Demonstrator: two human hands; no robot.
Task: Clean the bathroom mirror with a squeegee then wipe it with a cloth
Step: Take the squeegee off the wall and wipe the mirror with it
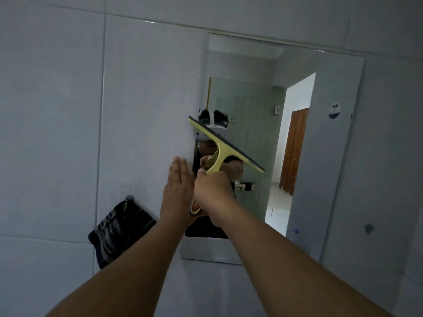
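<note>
The right hand [211, 191] has its fingers curled round the yellow handle of the squeegee [225, 146]; the handle's grey-tipped end pokes out below the hand. The tool's blade runs slanted, upper end toward the left, lower end toward the right, and lies against or just off the mirror [297, 143]; contact cannot be told for sure. The left hand [177, 193] holds nothing. Its fingers are straight and close together, pointing up, the palm flat on the glass just left of the squeegee handle and touching the right hand's side.

The mirror is a large frameless pane fixed to a wall of pale grey tiles [50, 110]. Its left part reflects plain grey wall, so its left edge is only a thin line. In the middle of the mirror, behind the squeegee, shows a person in a dark top wearing a white headset. Right of that, the mirror shows a green wall, a bright doorway and a brown wooden door.

A dark striped cloth [119, 232] hangs from a small hook [129, 197] on the wall, below and left of the squeegee, well apart from both hands. A small round white holder [334, 110] sits on the mirror's right side, level with the squeegee's upper end, and a grey knob [369, 228] sits on the tiles lower right of the mirror.
</note>
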